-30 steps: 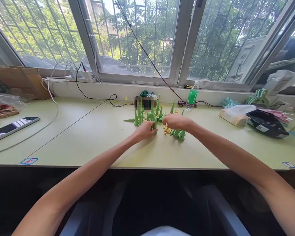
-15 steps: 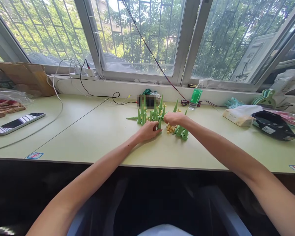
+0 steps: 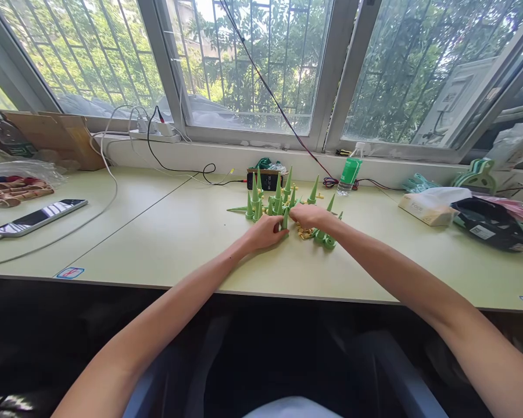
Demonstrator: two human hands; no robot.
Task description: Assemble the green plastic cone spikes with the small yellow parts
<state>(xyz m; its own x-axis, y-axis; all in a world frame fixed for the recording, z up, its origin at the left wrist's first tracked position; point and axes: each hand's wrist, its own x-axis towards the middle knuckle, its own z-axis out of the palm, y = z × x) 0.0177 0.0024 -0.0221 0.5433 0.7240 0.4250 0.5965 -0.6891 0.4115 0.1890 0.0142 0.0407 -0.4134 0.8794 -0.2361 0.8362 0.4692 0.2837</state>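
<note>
Pinching a green cone [image 3: 286,219] with the left hand [image 3: 265,232], with the right hand [image 3: 310,215] near yellow pieces [image 3: 304,234] in an unreadable grip.

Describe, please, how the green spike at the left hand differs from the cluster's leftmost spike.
The near spike points upward, while the leftmost spike points sideways. The near spike is at the left hand's fingers; the leftmost spike is apart from them. Both are green and tapered.
</note>
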